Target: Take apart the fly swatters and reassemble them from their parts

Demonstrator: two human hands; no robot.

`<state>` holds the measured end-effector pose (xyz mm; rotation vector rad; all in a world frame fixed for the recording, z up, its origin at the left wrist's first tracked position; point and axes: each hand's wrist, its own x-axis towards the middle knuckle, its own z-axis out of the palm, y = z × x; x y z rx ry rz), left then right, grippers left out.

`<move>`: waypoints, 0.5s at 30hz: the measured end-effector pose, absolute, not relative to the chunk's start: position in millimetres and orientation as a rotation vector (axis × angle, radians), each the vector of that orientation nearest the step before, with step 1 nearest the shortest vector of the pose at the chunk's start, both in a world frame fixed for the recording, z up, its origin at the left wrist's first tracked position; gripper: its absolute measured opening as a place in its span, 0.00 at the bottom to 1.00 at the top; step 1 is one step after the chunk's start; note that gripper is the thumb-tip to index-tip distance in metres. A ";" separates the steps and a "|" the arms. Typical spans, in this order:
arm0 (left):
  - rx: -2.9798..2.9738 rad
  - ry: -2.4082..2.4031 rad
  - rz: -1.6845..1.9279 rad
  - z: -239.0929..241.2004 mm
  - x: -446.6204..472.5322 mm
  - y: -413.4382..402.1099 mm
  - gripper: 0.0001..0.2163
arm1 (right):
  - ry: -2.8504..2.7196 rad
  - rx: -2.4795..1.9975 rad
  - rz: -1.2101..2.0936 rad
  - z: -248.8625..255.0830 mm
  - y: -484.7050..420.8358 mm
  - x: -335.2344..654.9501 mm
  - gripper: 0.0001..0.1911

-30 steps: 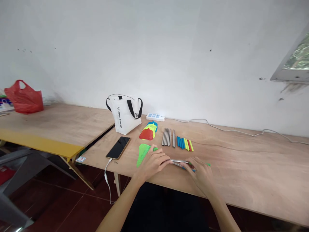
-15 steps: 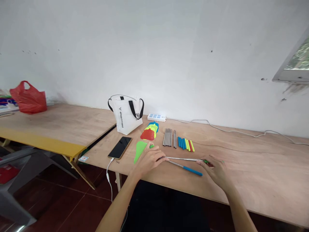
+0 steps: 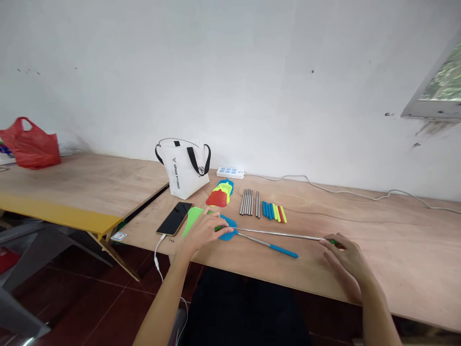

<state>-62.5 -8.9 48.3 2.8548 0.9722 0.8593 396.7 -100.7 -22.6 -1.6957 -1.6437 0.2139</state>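
My left hand (image 3: 202, 230) is closed on the head end of a green fly swatter (image 3: 191, 220), beside its green mesh. My right hand (image 3: 345, 257) pinches the green handle tip (image 3: 333, 241) of the same swatter. Its thin metal telescopic rod (image 3: 279, 234) stretches between the two hands, pulled long. Just under it lies a blue fly swatter (image 3: 264, 243) with its mesh head by my left hand and its blue handle pointing right.
Behind on the wooden table (image 3: 396, 250) lie red, yellow and blue swatter heads (image 3: 219, 194), several metal rods (image 3: 249, 203), several coloured handles (image 3: 273, 212), a phone (image 3: 175, 218) on a cable, a white tote bag (image 3: 185, 166) and a power strip (image 3: 230, 172). A red plastic bag (image 3: 30, 144) sits far left.
My hands have moved apart: the right one slid to the right with the green handle tip, drawing the telescopic rod out long. The blue swatter now shows beneath it.
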 end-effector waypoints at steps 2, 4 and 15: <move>2.868 0.972 0.861 51.8 -62.2 -12.5 0.20 | -1.642 -1.692 0.224 -23.9 -98.0 397.6 0.24; 2.876 0.985 0.859 56.0 -62.8 -16.3 0.20 | -1.635 -1.686 0.238 -25.3 -96.1 399.3 0.25; 2.913 1.018 0.985 70.1 -69.0 -29.3 0.18 | -1.634 -1.702 0.127 -10.7 -103.5 392.7 0.26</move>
